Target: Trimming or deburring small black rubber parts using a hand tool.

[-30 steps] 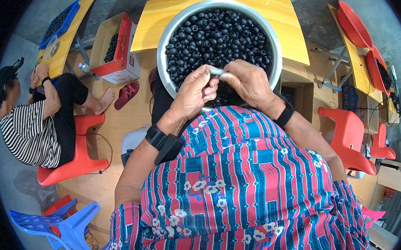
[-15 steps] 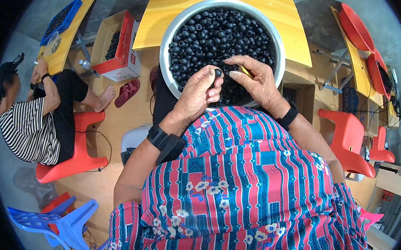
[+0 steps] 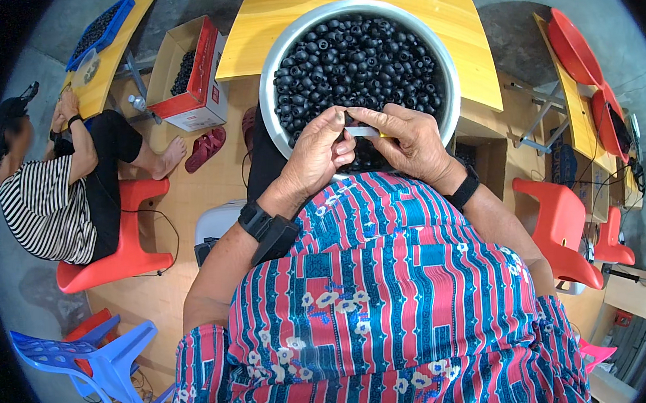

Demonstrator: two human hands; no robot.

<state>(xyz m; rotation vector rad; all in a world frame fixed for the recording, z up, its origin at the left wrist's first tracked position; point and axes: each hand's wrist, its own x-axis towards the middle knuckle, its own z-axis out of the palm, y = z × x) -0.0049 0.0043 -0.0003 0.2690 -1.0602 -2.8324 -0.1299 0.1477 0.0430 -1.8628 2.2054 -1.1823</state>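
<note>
So my left hand (image 3: 314, 153) is up over the near side of the wide round silver metal bowl (image 3: 269, 78), thumb and fingers pinched on one small round black piece (image 3: 348, 117) — nearly all of it is hidden by my own fingers, just a dark bit peeking out by the thumb tip. It sits right at the end of the pinch, not back in the palm.

My right hand (image 3: 415, 144) has the slim pale-bladed knife with a yellow handle (image 3: 364, 131) clamped between thumb and fingers. The handle is mostly tucked inside that grip, and the blade pokes out to the left, lying crosswise in the gap between my two hands. Its far end reaches my left fingertips, but I can't tell whether it's touching the piece. My right index finger stretches over above the blade, close to the left thumb.

Below and beyond both hands is the heap of glossy black round pieces (image 3: 359, 68), plenty of them with a hole showing, filling the bowl. The bowl is near my belly, with the yellow wood-topped table (image 3: 470, 56) behind it. Over to my left there's a person in a black-and-white striped top (image 3: 50, 209) on a red plastic chair (image 3: 126, 230), hands together by another table edge
</note>
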